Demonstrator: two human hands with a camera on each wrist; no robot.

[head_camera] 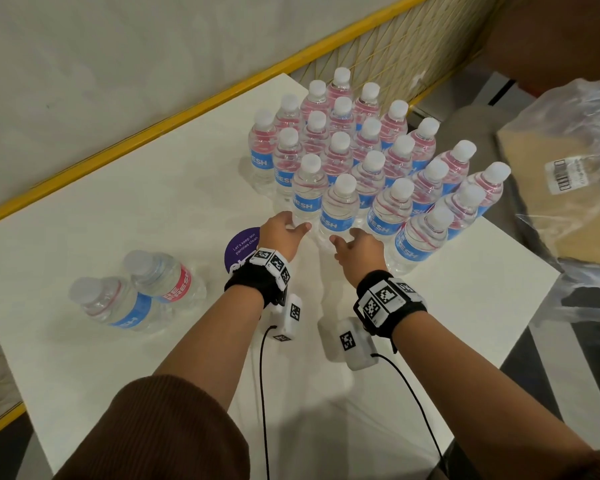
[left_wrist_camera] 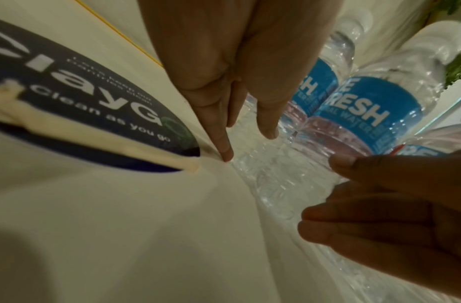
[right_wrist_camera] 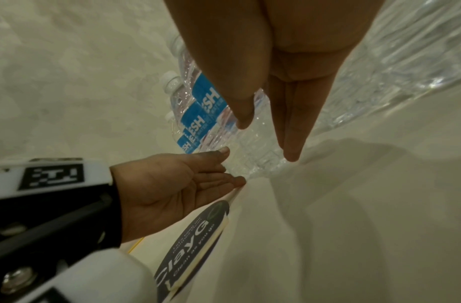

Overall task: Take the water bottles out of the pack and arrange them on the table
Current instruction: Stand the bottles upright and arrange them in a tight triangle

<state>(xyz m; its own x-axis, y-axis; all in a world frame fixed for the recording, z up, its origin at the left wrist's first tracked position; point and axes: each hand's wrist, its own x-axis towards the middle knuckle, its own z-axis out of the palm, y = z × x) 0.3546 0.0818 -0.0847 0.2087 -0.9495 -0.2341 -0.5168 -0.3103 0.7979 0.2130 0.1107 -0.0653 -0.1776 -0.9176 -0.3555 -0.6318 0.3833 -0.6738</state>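
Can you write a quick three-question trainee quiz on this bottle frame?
1. True or false: the left hand and right hand are both open at the base of the standing bottles.
2. How many bottles lie on their sides, apart from the block?
3. The round purple sticker is: A) under the lying bottles; B) beside the left wrist; C) on the plastic wrap.

Key: 1 true; 2 two; 3 B.
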